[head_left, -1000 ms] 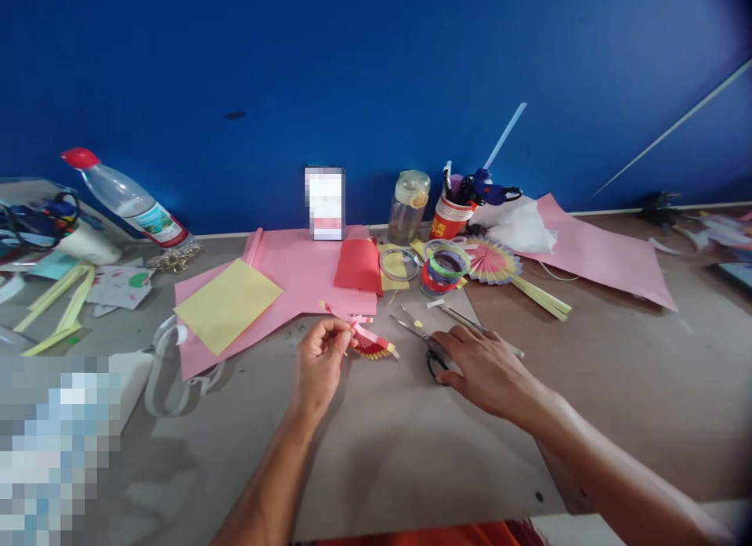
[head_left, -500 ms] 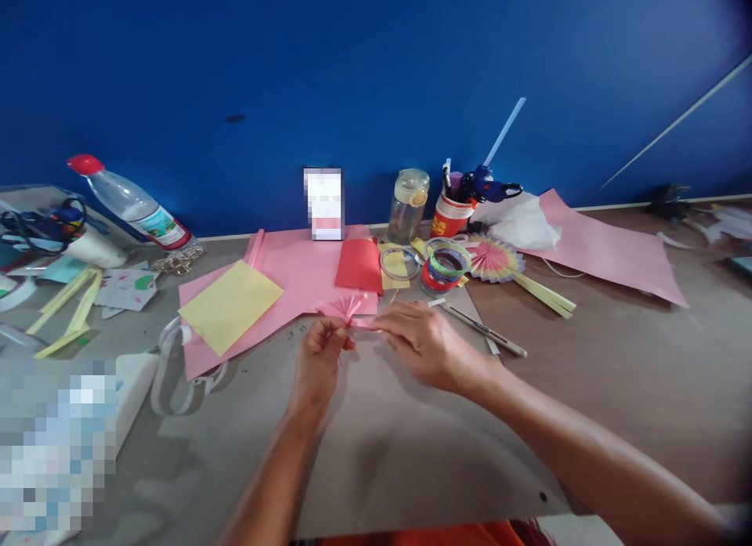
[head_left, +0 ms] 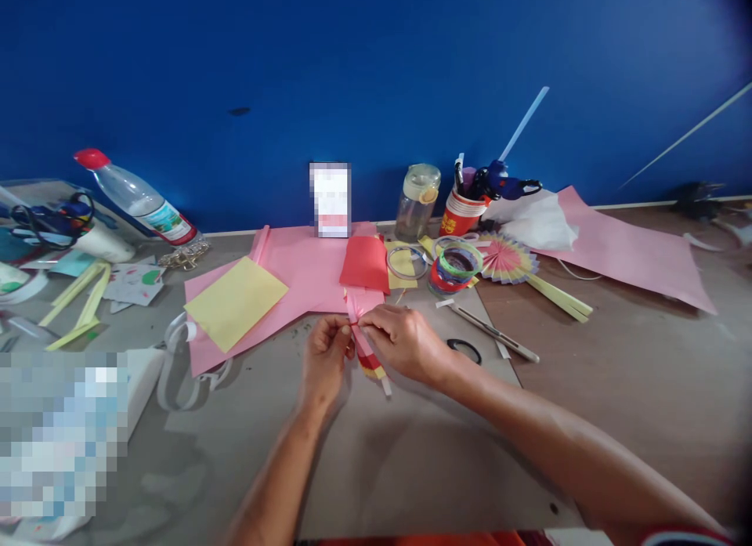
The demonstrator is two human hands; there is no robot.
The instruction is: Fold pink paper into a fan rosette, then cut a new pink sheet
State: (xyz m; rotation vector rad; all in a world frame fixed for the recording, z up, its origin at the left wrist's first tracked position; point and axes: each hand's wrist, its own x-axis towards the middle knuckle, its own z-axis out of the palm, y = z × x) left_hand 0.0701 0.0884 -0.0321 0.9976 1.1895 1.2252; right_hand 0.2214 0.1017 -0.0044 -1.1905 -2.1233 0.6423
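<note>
Both my hands meet over the middle of the table on a pleated paper fan (head_left: 363, 327) of pink, red and yellow strips. My left hand (head_left: 325, 356) pinches its left side with fingers curled. My right hand (head_left: 405, 342) grips the same fan from the right, fingertips pressed together at its folded middle. The fan's pink top sticks up above my fingers and its red and yellow end hangs below them. Scissors (head_left: 464, 348) lie just right of my right hand, mostly hidden behind it.
Pink paper sheets (head_left: 299, 276), a yellow sheet (head_left: 235, 301) and red paper (head_left: 365, 264) lie beyond my hands. Tape rolls (head_left: 455, 268), a finished fan (head_left: 508, 258), a jar (head_left: 418, 192), a cup of tools (head_left: 464, 209) and a bottle (head_left: 138, 197) stand further back. A craft knife (head_left: 493, 333) lies right.
My right hand left the scissors and came over to the fan held by my left hand. The fan was turned, its pink end now pointing up.
</note>
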